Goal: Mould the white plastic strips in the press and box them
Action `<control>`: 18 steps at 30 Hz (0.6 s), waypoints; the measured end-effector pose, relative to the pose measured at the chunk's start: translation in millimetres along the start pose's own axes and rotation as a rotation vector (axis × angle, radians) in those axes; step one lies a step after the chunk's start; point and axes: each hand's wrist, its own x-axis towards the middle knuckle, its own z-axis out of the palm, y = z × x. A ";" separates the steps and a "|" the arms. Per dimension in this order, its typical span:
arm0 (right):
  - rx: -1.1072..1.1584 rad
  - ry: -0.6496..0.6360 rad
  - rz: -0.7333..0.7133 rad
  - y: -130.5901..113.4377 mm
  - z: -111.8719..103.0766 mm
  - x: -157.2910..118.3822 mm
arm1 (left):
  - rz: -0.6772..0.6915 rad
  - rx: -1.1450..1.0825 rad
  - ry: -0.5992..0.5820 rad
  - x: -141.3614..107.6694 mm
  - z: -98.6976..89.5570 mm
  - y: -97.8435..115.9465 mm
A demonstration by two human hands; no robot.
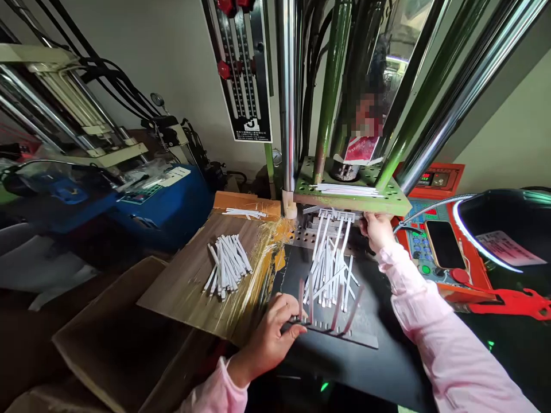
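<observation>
1. Made out, on the black scale plate (236, 63) at the far side, white number marks, a white logo block and lines of white characters too small to read for certain.
2. Saw a pale pinkish label (512, 245) on the black lamp head (512, 212) at the right, too blurred to read, and red lit digits on the display (426, 179) beyond.
3. Pinched the left end of a slim grey metal bar (364, 340) between thumb and curled fingers of the left hand (271, 332), with just the bar's thickness between.
4. Held this bar above the near part of the black counter (357, 370), long axis running left to right, right end slightly nearer.
5. Saw four pinkish strips (337, 310) standing up from the bar, unevenly spaced, the rightmost leaning right.
6. Reached with the right hand (379, 229) to the right end of the metal mould (318, 225), beneath the green press plate (365, 204); bent the fingers there, but could not tell how far apart, or whether clasped on anything.
7. Saw four white strips (346, 234) projecting from the mould toward the near side.
8. Noted flat, narrow white strips in a loose pile (329, 275) on the counter, mostly pointing near to far, some crossed; also a second pile (229, 267) on the wood-grain board (181, 298) at the left.
</observation>
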 end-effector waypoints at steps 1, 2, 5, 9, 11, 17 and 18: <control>0.044 0.006 0.045 -1.9 -5.3 -16.4 | 0.004 -0.004 0.015 0.3 -5.9 5.1; 0.082 0.005 0.086 -4.3 -11.2 -35.1 | 0.004 0.001 0.025 1.2 -12.9 10.5; 0.166 -0.043 0.195 -15.9 -27.1 -99.3 | 0.001 0.055 0.044 8.1 -37.0 25.0; 0.228 -0.159 0.353 -30.2 -35.5 -180.4 | 0.023 0.133 0.078 23.8 -57.3 28.6; 0.163 -0.216 0.358 -28.5 -36.9 -210.3 | 0.021 0.151 0.086 31.2 -58.1 24.3; -0.558 -0.239 0.147 -11.1 -51.4 -236.7 | 0.016 0.111 0.076 46.5 -37.5 6.2; -0.561 -0.233 0.141 -12.8 -54.5 -231.3 | 0.020 0.098 0.070 49.2 -32.7 3.8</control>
